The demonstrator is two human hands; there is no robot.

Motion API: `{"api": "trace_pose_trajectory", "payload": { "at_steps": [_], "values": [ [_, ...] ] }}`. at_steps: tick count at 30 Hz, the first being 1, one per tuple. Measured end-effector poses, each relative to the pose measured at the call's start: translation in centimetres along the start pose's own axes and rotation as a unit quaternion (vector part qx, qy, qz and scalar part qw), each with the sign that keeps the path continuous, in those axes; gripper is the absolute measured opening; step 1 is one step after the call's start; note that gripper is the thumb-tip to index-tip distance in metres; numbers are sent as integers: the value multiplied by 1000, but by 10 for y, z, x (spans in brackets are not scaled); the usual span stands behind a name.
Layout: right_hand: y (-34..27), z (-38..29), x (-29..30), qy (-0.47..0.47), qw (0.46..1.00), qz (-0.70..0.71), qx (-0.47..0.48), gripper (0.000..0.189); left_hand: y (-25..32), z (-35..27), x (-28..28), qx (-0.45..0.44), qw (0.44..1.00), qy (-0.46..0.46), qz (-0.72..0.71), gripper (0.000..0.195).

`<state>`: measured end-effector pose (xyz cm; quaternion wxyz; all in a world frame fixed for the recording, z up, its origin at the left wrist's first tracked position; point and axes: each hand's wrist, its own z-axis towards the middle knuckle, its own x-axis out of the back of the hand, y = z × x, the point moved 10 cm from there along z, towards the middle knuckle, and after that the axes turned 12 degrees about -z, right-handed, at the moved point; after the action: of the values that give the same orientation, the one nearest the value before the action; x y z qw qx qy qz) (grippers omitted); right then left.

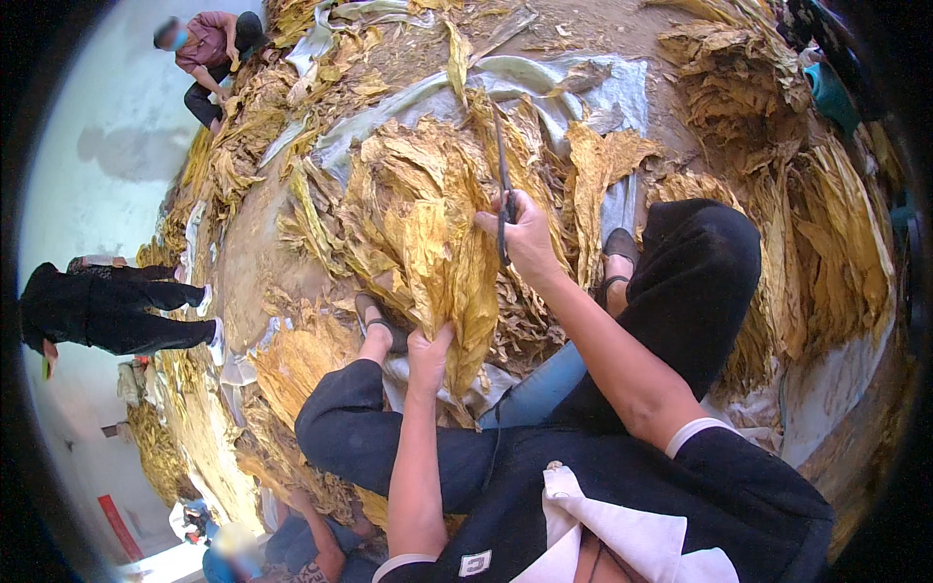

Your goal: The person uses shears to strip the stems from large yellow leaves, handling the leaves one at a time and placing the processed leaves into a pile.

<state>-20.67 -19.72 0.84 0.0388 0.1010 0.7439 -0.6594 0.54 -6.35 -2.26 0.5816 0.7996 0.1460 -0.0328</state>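
Note:
My left hand point(430, 353) grips the lower end of a few dried yellow leaves, apparently tobacco point(430, 255), which it holds up between my knees. Dark metal scissors point(503, 167) are in my right hand point(521, 233), its fingers around the handles and the blades pointing away from me. The thumb side of that hand is close to the right edge of the held leaves; whether it touches them I cannot tell. Behind them spreads a heap of dried leaves point(397, 157) on a pale woven sheet point(619, 80). Darker, crumpled leaf pieces point(528, 313) lie below the scissors.
Tall leaf piles point(831, 248) stand at the right, and more leaves point(248, 138) line the left. One person point(208, 51) crouches at the upper left, another in black point(109, 306) stands by the wall, and a person point(299, 539) sits at the lower left. My feet flank the heap.

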Motion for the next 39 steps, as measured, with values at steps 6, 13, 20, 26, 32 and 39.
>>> {"api": "trace_pose_trajectory", "payload": {
  "at_steps": [6,13,20,26,32,39],
  "values": [
    [6,-1,24,80,997,-1,6,24,31,-13,-22,-8,997,2,-77,27],
    [13,-1,27,92,996,20,-8,20,54,-22,-32,-28,998,-1,-60,28],
    [18,0,33,124,992,14,14,21,47,-24,-13,-35,996,34,-78,30],
    [10,-2,24,86,994,65,-10,26,49,-27,-12,-45,997,27,-51,34],
    [3,1,23,25,996,72,-42,35,35,-30,9,-42,999,27,-14,37],
    [13,3,14,-55,981,-184,-20,50,38,-31,22,-75,996,48,14,42]
  ]
}}
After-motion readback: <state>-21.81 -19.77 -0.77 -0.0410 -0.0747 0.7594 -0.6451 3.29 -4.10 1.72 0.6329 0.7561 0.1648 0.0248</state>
